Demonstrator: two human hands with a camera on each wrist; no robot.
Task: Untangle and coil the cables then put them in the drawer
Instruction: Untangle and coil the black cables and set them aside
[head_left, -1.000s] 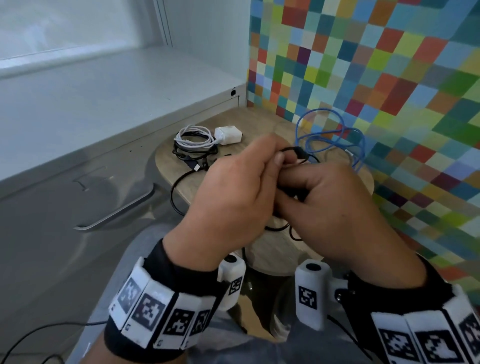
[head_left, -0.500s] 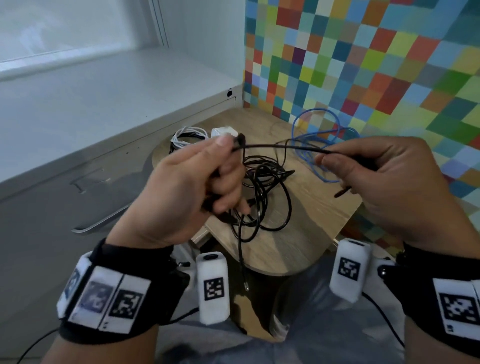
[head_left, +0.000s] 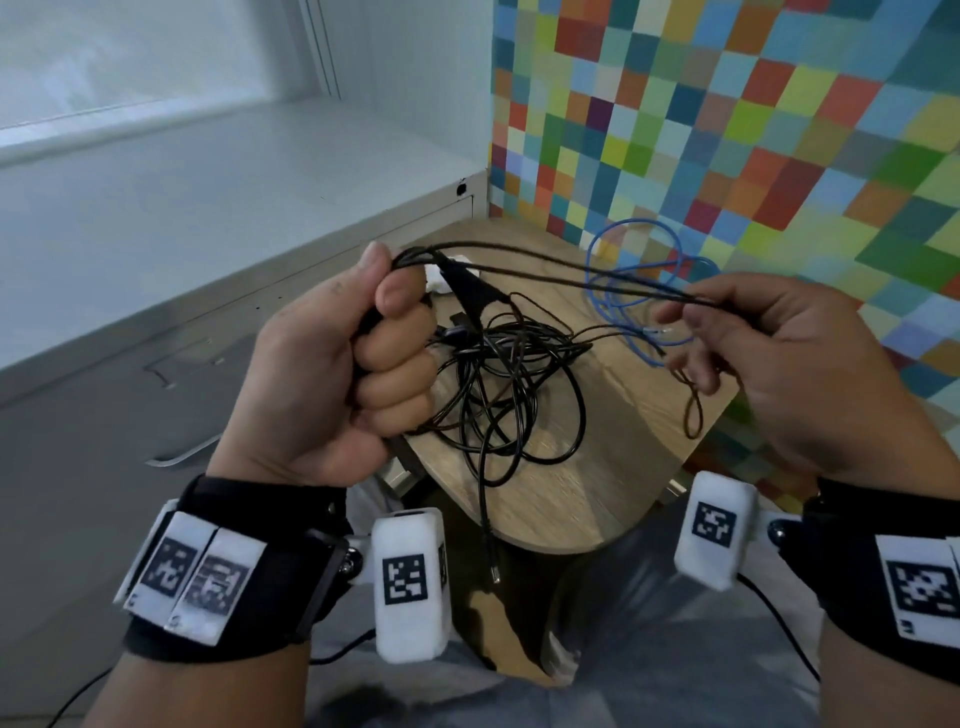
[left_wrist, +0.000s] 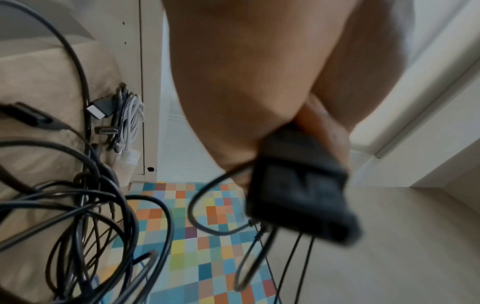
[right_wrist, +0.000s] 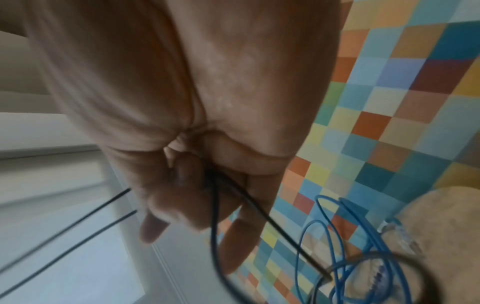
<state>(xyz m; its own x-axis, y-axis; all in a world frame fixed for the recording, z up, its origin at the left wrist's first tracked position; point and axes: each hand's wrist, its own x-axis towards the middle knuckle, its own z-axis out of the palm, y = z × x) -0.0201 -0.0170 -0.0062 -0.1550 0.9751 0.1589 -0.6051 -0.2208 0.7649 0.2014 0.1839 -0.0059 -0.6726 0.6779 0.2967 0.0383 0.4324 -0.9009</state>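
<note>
Head view: from above, down onto wooden table (head_left: 618, 499); wrist views: close along each palm, sharing black cables (head_left: 511, 395) and checkered wall (head_left: 727, 130).

Left hand (head_left: 332, 374) raised over the near left edge of the round table (head_left: 613, 499), right hand (head_left: 779, 358) over its right side, well apart. Between them, two cable strands (head_left: 545, 275) stretched above the tabletop. Below those, tangled cable pile (head_left: 509, 395) lying mid-table, one plug end (head_left: 491, 566) hanging off the near edge. Behind the right hand, network cable (head_left: 644, 270) looped at the table's far right, against the checkered wall (head_left: 727, 130). Coiled charger cable (left_wrist: 127, 111) at the far left, by the cabinet. Drawer handle (head_left: 182, 454) left of the table, beneath the countertop (head_left: 182, 197)
</note>
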